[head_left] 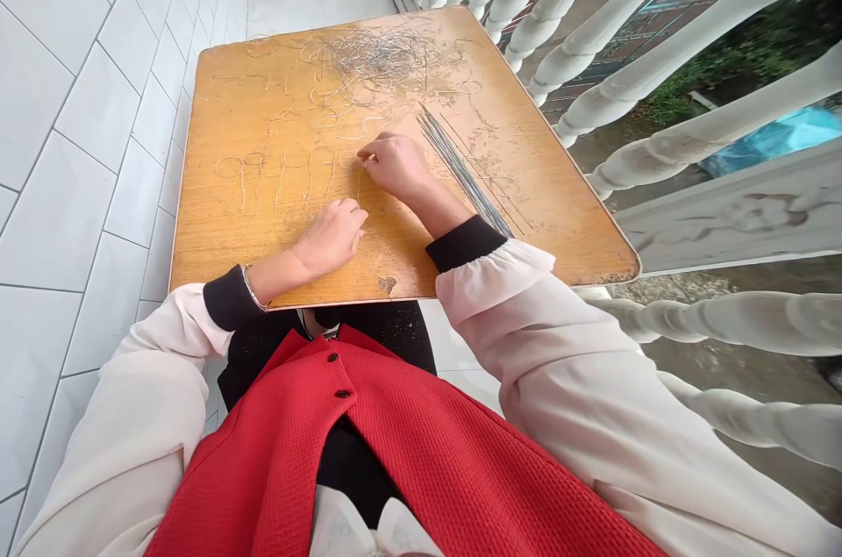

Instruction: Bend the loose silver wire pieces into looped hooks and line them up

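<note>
- Closest to the lens, a red waffle-knit vest with round black buttons (pixel 421 469) and cream sheer sleeves with black cuffs (pixel 579 364) frame a person at work over the table.
- The left hand (pixel 331 237) rests on the board, fingers loosely curled just beside the strand; whether they grip anything cannot be told. A slim silver bangle (pixel 253 287) circles that wrist.
- The right hand (pixel 395 167), fingers bent, appears to pinch the top of a thin pale strand (pixel 360 182) between thumb and forefinger, its tip held just above the flat, honey-yellow wooden board (pixel 250 136).
- Curled pale strands (pixel 276 171) lie in a loose row left of the hands.
- A bundle of straight, slender grey sticks (pixel 460 167) lies right of them.
- Farther up, a tangled silvery heap of fibres (pixel 381 57) sits near the board's far edge.
- Beyond stand white tiles (pixel 85 145) and white turned balusters (pixel 658 39).
</note>
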A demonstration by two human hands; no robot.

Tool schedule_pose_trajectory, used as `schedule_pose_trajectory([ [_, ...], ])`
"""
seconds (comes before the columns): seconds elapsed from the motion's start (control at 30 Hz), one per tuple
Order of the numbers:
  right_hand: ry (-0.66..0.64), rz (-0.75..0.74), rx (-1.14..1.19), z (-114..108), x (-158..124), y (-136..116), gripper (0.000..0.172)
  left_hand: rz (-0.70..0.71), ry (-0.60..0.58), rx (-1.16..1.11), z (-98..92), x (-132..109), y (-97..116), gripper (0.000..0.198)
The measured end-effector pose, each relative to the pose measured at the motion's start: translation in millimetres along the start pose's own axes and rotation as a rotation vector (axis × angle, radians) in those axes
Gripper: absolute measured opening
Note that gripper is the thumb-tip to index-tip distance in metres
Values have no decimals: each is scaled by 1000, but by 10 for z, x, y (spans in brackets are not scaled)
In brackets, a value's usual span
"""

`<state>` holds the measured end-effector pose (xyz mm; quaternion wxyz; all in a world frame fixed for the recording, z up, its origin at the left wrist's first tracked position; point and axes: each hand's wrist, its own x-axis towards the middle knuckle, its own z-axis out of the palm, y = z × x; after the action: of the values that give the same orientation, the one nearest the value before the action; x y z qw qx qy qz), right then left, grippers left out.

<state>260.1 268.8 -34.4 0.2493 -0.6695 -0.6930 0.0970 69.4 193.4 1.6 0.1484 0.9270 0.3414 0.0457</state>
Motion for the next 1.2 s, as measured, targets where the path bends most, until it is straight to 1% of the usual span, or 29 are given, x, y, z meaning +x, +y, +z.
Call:
schedule_pose_trajectory([
  [0.1,29,48,67,-33,108,94,27,-17,64,-101,14,-15,-121,26],
  [0.2,59,78,121,-74,217,139,24,-101,169,-220,-4,20,-275,22],
  [0.27,50,84,166,-107,256,127,19,-150,243,-243,-38,53,-346,24],
  [0.33,21,84,215,-139,251,94,17,-132,266,-204,-73,78,-368,29],
  [0.4,-18,76,232,-157,207,58,14,-52,217,-132,-86,93,-348,36],
  [0.5,-85,26,186,-143,121,30,14,65,88,-36,-45,100,-293,42],
  [0.6,-108,-46,123,-94,81,41,19,110,19,13,22,99,-267,41],
  [0.73,-104,-143,68,-33,114,77,22,112,11,58,54,101,-268,41],
  [0.93,-95,-239,-66,6,198,111,26,55,-21,101,31,134,-281,46],
  [1.0,-90,-248,-119,13,241,135,30,27,-4,95,25,133,-297,48],
  [1.13,-97,-275,-192,20,328,174,34,-9,69,76,19,93,-337,49],
  [1.2,-100,-290,-210,17,344,165,35,-24,64,69,23,66,-347,49],
])
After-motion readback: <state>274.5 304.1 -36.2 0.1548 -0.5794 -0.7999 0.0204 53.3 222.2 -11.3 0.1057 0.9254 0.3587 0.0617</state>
